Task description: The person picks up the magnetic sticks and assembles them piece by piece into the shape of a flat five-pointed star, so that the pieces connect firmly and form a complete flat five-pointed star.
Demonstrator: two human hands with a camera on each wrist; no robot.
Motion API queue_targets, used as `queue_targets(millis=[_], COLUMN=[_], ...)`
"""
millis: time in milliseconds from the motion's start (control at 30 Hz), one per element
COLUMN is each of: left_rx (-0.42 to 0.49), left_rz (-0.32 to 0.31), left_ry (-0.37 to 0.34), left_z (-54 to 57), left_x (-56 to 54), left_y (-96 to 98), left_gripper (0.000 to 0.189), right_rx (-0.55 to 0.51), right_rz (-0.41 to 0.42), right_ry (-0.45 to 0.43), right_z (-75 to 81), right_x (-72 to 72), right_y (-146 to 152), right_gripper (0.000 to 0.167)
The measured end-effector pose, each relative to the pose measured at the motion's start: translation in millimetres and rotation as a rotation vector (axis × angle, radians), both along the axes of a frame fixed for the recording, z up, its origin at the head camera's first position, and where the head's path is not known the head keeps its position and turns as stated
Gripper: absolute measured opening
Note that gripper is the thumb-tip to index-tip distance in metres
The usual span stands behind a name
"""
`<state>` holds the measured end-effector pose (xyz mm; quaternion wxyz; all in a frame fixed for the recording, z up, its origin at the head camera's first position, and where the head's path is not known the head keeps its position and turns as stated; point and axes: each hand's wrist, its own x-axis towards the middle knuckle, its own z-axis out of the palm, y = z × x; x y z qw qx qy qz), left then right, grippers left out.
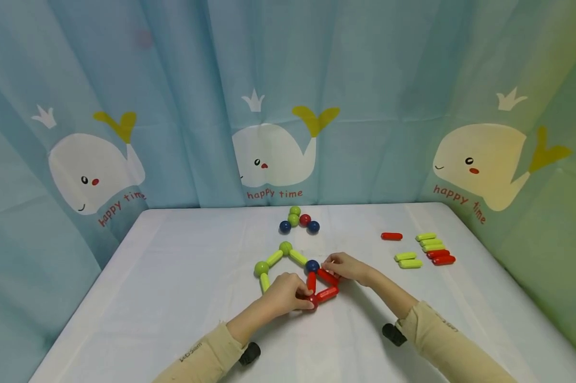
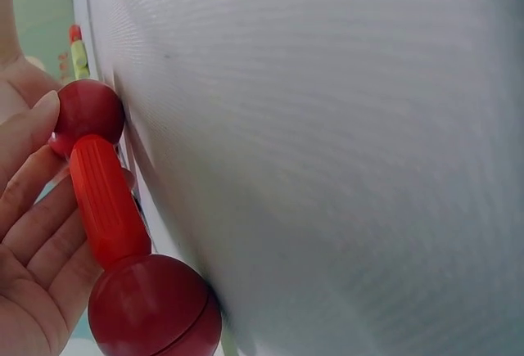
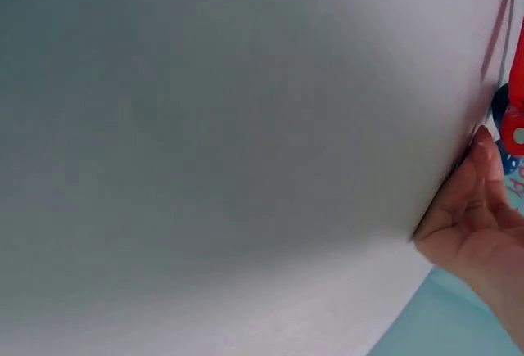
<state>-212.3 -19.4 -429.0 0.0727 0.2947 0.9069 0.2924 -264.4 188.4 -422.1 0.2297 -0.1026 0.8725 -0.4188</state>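
Observation:
In the head view my left hand (image 1: pixel 284 294) pinches a red ball (image 1: pixel 312 303) at the frame's near corner. From the left wrist view, my thumb rests on that red ball (image 2: pixel 97 110); a red rod (image 2: pixel 110 205) links it to a nearer red ball (image 2: pixel 155 311), which the left hand and arm cover in the head view. My right hand (image 1: pixel 347 266) has curled fingers at a red rod (image 1: pixel 327 276) beside the blue ball (image 1: pixel 312 266). Another red rod (image 1: pixel 327 294) angles out from the pinched ball toward that rod's outer end, forming a triangle with the red rod (image 1: pixel 311 282) between the balls.
Lime rods (image 1: pixel 274 258) and two lime balls (image 1: pixel 261 268) make the frame's far side. Behind it lie loose balls: dark blue (image 1: pixel 285 227), red (image 1: pixel 304 219), lime (image 1: pixel 295 211). Loose lime rods (image 1: pixel 410 264) and red rods (image 1: pixel 392 236) lie on the right of the white table (image 1: pixel 182 266).

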Motion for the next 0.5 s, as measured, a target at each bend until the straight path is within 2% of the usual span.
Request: queue_targets(millis=[167, 300, 400, 500], left_rx=[0.007, -0.004, -0.007, -0.017], left_rz=[0.008, 0.015, 0.015, 0.005], left_ry=[0.004, 0.016, 0.016, 0.022], left_z=[2.0, 2.8, 3.3, 2.7], left_x=[-1.6, -1.3, 0.6, 1.9], left_y=[-2.0, -2.4, -1.2, 0.9], left_gripper=[0.024, 0.023, 0.022, 0.022], right_rx=[-0.014, 0.005, 0.01, 0.025], right_rz=[-0.035, -0.089, -0.142, -0.184], right_ry=[-0.021, 0.036, 0.159, 0.34], right_z=[6.9, 9.2, 8.2, 6.1], right_x=[-10.8, -25.3, -35.7, -44.6], right_y=[-4, -8, -10, -11], right_gripper=[0.029, 0.027, 0.024, 0.019])
